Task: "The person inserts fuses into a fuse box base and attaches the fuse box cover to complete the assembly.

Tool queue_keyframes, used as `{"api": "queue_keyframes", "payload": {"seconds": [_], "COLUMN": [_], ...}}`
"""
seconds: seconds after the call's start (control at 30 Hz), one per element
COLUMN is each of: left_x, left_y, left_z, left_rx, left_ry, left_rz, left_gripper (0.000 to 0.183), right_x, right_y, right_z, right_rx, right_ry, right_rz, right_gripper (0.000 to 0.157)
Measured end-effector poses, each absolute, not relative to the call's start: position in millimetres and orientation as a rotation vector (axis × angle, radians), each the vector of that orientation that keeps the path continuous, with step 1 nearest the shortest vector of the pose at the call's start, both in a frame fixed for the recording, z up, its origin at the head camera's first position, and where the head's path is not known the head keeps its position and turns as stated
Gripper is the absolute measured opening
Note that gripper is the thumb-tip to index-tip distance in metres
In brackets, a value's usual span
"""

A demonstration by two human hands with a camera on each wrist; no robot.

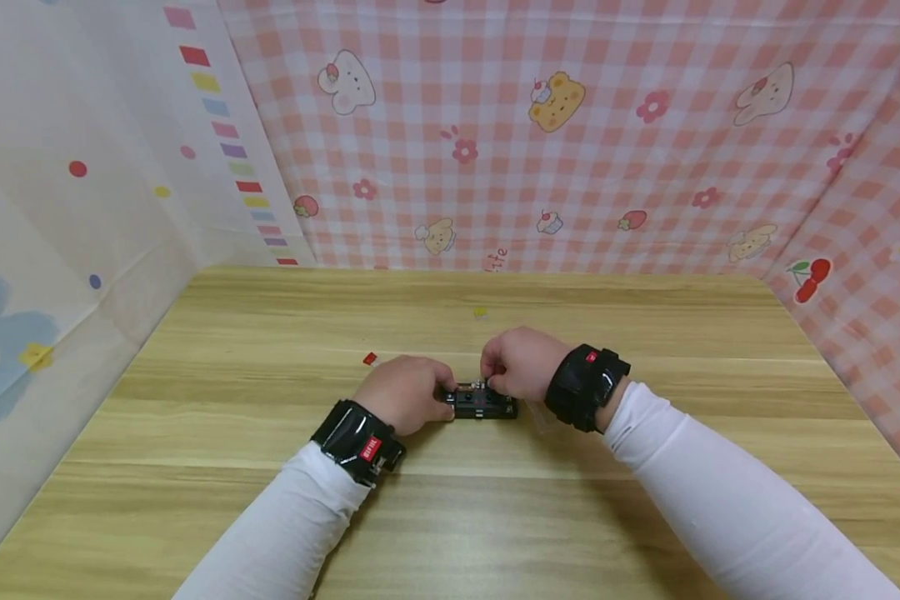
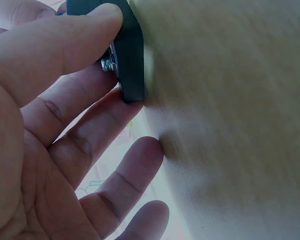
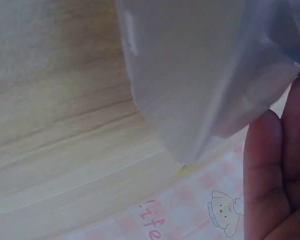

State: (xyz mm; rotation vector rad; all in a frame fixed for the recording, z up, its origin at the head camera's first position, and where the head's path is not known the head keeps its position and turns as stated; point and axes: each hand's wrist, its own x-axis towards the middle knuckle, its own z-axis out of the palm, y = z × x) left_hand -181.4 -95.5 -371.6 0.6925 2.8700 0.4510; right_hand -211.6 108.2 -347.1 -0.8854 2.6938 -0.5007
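A small black block with metal screws, resembling a terminal block, lies at the middle of the table. My left hand grips its left end between thumb and fingers; in the left wrist view a metal screw shows under the thumb. The right hand has thumb and forefinger drawn together at the block's rear edge, apparently pinching a small part that the fingertips hide. Beside the right hand hangs translucent plastic, seen large in the right wrist view; where it is attached is unclear.
A small red piece lies on the wooden table, behind the left hand. Farther back is a small yellow piece. A pink checked cloth hangs behind the table, and a white patterned cloth stands at the left.
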Motion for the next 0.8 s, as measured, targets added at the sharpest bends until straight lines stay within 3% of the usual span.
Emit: {"api": "queue_keyframes", "payload": {"seconds": [0.8], "left_x": [-182.0], "left_y": [-96.3], "left_z": [-372.1], "left_rx": [0.707], "left_ry": [2.875], "left_rz": [0.456], "left_gripper": [0.022], "right_x": [-209.5], "right_y": [106.4], "right_z": [-349.9], "right_rx": [-0.954], "right_ry": [2.711], "right_rz": [-0.452], "right_gripper": [0.009]}}
